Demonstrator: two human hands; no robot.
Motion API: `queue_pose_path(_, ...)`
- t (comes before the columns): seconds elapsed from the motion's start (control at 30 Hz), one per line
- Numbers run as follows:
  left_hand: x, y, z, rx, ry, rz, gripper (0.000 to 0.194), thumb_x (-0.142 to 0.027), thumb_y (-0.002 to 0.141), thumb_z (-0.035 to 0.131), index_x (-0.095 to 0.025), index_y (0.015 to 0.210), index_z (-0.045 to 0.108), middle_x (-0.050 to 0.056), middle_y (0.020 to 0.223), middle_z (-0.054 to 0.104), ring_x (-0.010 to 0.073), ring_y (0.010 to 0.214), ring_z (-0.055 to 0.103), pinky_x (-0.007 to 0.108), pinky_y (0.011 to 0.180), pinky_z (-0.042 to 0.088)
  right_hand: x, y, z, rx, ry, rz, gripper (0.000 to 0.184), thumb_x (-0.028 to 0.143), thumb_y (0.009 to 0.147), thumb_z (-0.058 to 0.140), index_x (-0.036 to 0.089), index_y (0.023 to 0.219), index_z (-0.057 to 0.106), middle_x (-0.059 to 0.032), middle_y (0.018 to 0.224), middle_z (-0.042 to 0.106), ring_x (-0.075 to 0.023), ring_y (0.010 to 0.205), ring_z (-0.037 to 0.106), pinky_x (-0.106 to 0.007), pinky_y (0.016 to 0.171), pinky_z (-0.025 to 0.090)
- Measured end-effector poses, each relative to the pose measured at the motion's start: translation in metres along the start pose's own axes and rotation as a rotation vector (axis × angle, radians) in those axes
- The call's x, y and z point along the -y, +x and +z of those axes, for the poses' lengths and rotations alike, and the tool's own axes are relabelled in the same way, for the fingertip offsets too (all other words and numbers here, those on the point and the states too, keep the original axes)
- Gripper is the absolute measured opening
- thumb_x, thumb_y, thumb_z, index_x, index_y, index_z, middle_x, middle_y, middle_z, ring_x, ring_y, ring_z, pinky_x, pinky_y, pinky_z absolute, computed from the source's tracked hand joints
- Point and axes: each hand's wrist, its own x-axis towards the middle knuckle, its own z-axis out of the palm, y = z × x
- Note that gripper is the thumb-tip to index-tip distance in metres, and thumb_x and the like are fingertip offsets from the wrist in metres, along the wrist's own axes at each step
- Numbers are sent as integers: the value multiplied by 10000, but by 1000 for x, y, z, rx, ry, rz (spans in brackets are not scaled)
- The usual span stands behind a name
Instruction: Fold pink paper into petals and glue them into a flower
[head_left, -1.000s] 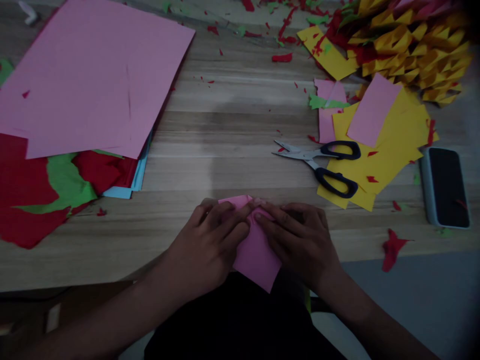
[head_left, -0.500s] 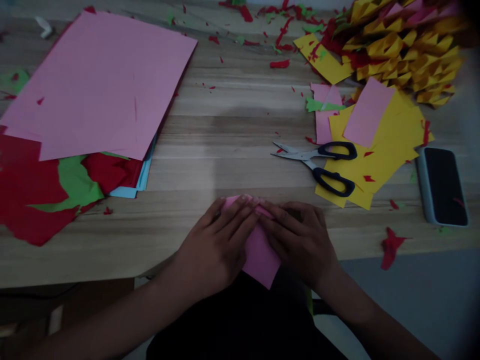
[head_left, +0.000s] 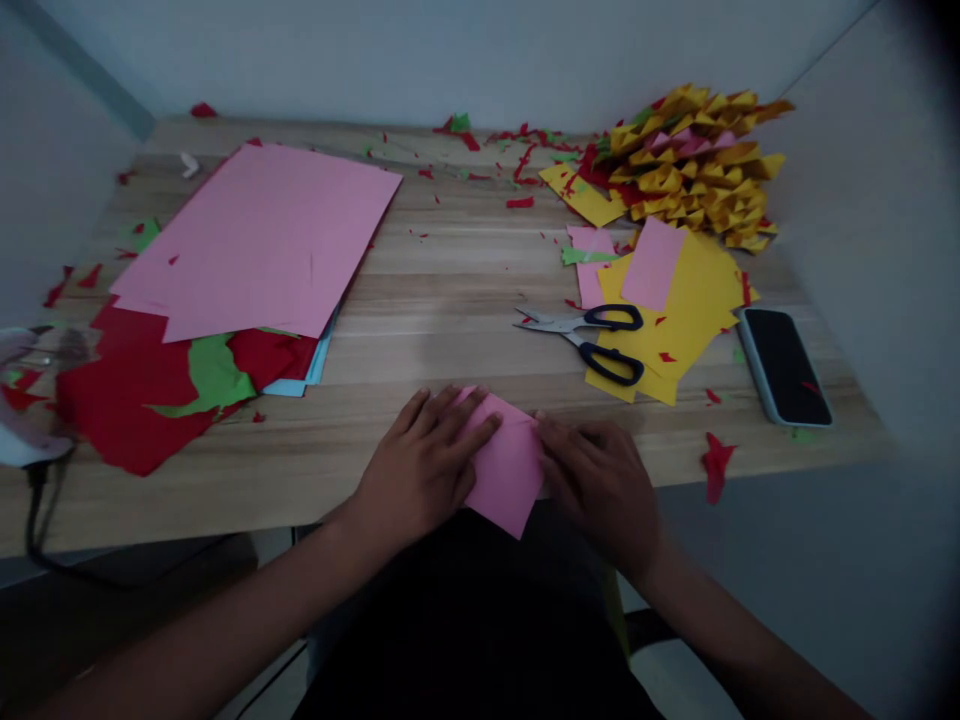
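Observation:
A small pink sheet of paper [head_left: 507,470] lies at the front edge of the table, with a folded line along its upper side and a lower corner jutting past the edge. My left hand [head_left: 424,465] rests on its left part, fingers stretched and apart, pressing it down. At the sheet's upper right corner, my right hand [head_left: 600,490] has its fingertips closed on the edge. Those fingers partly hide that corner. Scissors [head_left: 574,328] with dark handles lie partly spread beyond my hands, on yellow paper pieces [head_left: 697,310].
Large pink sheets [head_left: 262,240] lie at left over red paper [head_left: 135,390] and a green scrap [head_left: 214,375]. At back right stands a folded yellow paper piece [head_left: 690,175]. A phone [head_left: 786,365] lies at right. A white device with a black cable [head_left: 36,500] is at far left.
My hands have drawn apart, uncovering more of the pink sheet. My left fingers now spread over its left side, my right at its right corner. The view has tilted up, showing the wall.

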Motion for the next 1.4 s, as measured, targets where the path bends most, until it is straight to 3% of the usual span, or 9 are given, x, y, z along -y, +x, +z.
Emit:
queue_pose_path(0.17, 4, -1, 2, -1, -4, -1, 495, -274, 967, 492, -244, 1462, 497, 56, 1551, 475, 297, 1405, 432, 527, 1149, 341, 12, 22, 12, 53, -78, -35, 558, 457, 965, 559, 170, 1442, 517, -87, 1508, 538, -338, 1181, 528, -498, 974, 410)
queue_pose_path(0.3, 6, 0, 1, -14, -11, -5, 457, -303, 965, 516, -218, 1413, 543, 53, 1527, 506, 285, 1362, 451, 493, 1121, 357, 14, 14, 16, 38, -133, -19, 487, 395, 984, 546, 175, 1418, 539, -82, 1495, 552, -330, 1232, 534, -494, 993, 408)
queue_pose_path(0.53, 2, -2, -3, -66, 40, -83, 376, -317, 986, 512, -300, 1349, 610, 25, 1410, 601, 283, 1190, 510, 474, 1010, 424, -2, -23, -9, -67, -30, 35, 288, 269, 969, 573, 162, 1228, 643, -121, 1332, 663, -294, 1125, 586, -477, 969, 465)
queue_pose_path(0.6, -3, -7, -7, -59, 73, -110, 385, -307, 992, 504, -295, 1365, 598, 52, 1314, 644, 274, 1089, 533, 459, 938, 450, 7, -24, -12, -105, 43, -7, 366, 309, 944, 615, 147, 1273, 605, -146, 1325, 650, -302, 1156, 573, -498, 1008, 450)
queue_pose_path(0.7, -18, -17, -11, -24, 141, -125, 399, -283, 976, 523, -227, 1364, 598, 95, 1209, 665, 277, 1002, 535, 444, 855, 461, 28, -20, -5, -20, 144, -164, 565, 375, 909, 664, 139, 1401, 519, -141, 1406, 599, -309, 1242, 522, -488, 1049, 439)
queue_pose_path(0.77, -29, -24, -12, -14, 167, -137, 381, -258, 965, 530, -179, 1325, 621, 115, 1155, 671, 280, 985, 536, 438, 828, 462, 40, -18, 6, 17, 160, -197, 504, 326, 919, 655, 166, 1385, 551, -106, 1398, 619, -291, 1234, 527, -476, 1057, 444)
queue_pose_path(0.93, -35, -39, -8, -62, 66, -130, 335, -211, 952, 524, -138, 1252, 654, 108, 1002, 682, 272, 934, 545, 425, 807, 476, 48, -19, 27, -120, 187, -117, 239, 205, 912, 661, 217, 1146, 711, -75, 1113, 735, -248, 1063, 571, -457, 1001, 501)
queue_pose_path(1.17, -14, -48, -3, -21, -120, -7, 315, -229, 958, 544, -217, 1259, 637, 37, 1389, 630, 246, 1263, 517, 439, 1061, 396, 22, -6, 12, -43, 275, -184, 200, 99, 914, 612, 222, 1018, 731, -57, 931, 680, -209, 961, 576, -465, 1055, 489)
queue_pose_path(1.4, -22, -48, -1, -64, -130, -64, 391, -210, 926, 602, -231, 1316, 600, 30, 1305, 692, 233, 1224, 559, 436, 1060, 398, 12, 0, 9, -5, 317, -217, 123, 164, 912, 650, 242, 955, 736, -50, 981, 693, -205, 964, 575, -409, 965, 499)
